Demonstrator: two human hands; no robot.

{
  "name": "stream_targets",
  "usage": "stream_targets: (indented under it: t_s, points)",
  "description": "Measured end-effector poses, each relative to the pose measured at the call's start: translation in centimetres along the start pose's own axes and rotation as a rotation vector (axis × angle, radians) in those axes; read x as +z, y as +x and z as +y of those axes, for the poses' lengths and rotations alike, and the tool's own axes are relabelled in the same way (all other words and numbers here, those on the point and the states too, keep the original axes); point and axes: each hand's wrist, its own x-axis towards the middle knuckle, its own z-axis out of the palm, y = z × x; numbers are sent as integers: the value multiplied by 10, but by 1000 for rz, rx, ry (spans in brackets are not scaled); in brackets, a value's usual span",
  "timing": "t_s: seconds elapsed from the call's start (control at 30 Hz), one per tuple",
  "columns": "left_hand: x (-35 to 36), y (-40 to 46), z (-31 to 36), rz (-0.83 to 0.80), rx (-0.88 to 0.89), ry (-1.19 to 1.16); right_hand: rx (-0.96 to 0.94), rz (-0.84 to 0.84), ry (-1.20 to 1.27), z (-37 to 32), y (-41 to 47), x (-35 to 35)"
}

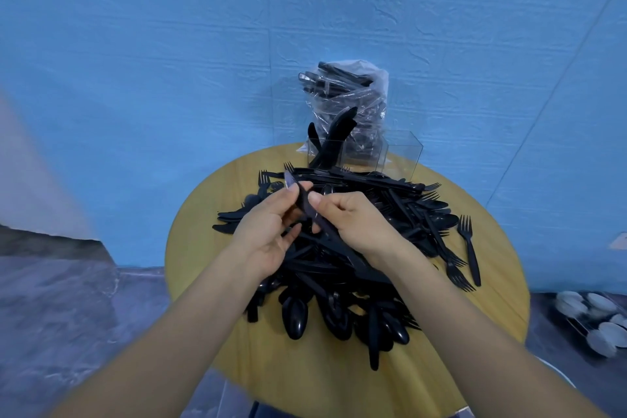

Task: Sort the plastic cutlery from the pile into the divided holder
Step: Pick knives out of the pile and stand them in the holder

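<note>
A big pile of black plastic cutlery [359, 248] covers the round wooden table [441, 366]: forks, spoons and knives mixed together. Above the pile, my left hand [271, 231] and my right hand [353, 217] both pinch one black knife [305, 205], its tip pointing up and to the left. The clear divided holder [400, 154] stands at the table's far edge. Its left compartment holds several black knives [334, 141]; the right compartment looks empty.
A clear plastic bag of black cutlery [346, 92] stands behind the holder against the blue wall. Loose forks [470, 248] lie at the pile's right edge. A rack of white bowls [597, 322] sits on the floor at the right.
</note>
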Motion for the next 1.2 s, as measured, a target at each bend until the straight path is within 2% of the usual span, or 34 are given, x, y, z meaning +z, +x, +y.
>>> stream_targets:
  t_s: [0.1, 0.23, 0.37, 0.43, 0.53, 0.67, 0.73, 0.9, 1.03, 1.13, 1.2]
  points:
    - [-3, 3, 3, 64, 21, -56, 23, -56, -12, 7, -7, 0]
    - [9, -4, -6, 34, 58, -26, 28, 13, -37, 7, -9, 3]
    - [15, -11, -10, 51, 96, -51, 50, 9, -94, 6, -14, 1]
    - [8, -9, -7, 110, 80, -91, 76, 44, -260, 13, -17, -8]
    - [-2, -9, -7, 175, 66, -49, 122, 82, -652, 27, -23, -18]
    - [-9, -9, -14, 175, 80, 84, 169, 72, -816, 38, -27, -12]
    - [-9, -9, -16, 168, 78, 110, 159, 110, -796, 39, -25, -11]
    - [-6, -3, -14, 138, 107, 213, 99, 243, -516, 33, -26, -29]
    - [5, 6, -5, 97, 176, 287, -117, 358, -349, 15, -34, -55]
    - [24, 9, 1, 1, 184, 305, -269, 334, -221, -6, -39, -70]
    - [43, 8, 3, -94, 183, 317, -296, 330, -122, -19, -36, -71]
